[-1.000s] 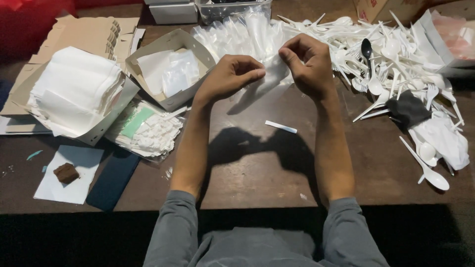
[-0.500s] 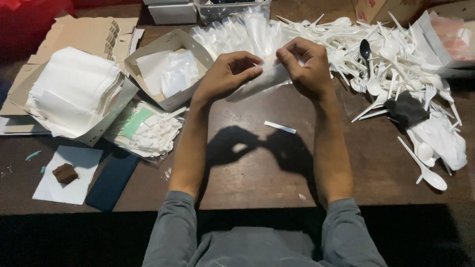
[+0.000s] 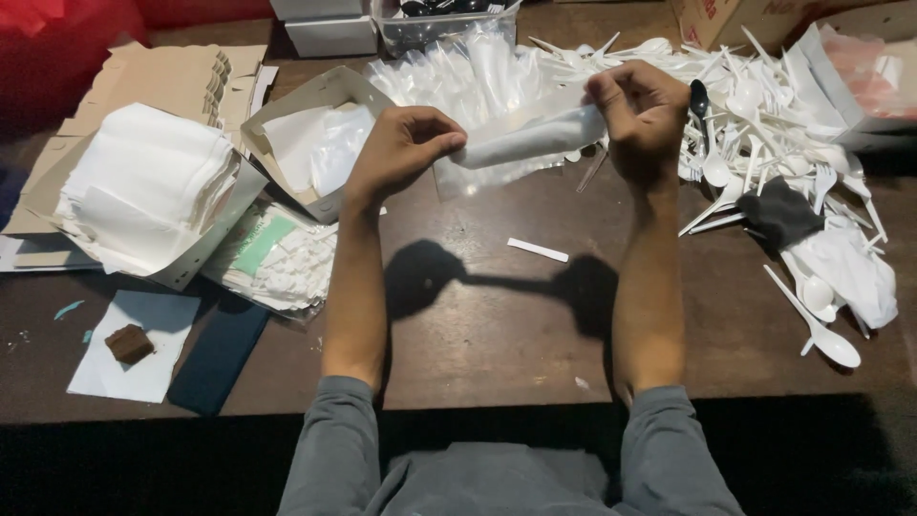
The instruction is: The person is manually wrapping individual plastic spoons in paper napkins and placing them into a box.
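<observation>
Both hands were closed in pinches on one rolled clear plastic packet (image 3: 530, 137), held level above the desk (image 3: 497, 325). The left hand (image 3: 401, 148) gripped its left end between thumb and curled fingers; the right hand (image 3: 642, 115) clamped the right end, fingers folded tight. Behind the packet lay a heap of clear sleeves (image 3: 468, 72), with white plastic cutlery (image 3: 764, 143) piled just to the right.

The left hand (image 3: 401, 151) and right hand (image 3: 642, 113) have drawn apart since a second ago, and the clear plastic sleeve (image 3: 528, 137) (then bunched between them near top centre) now stretches out lengthwise, pinched at both ends.
</observation>
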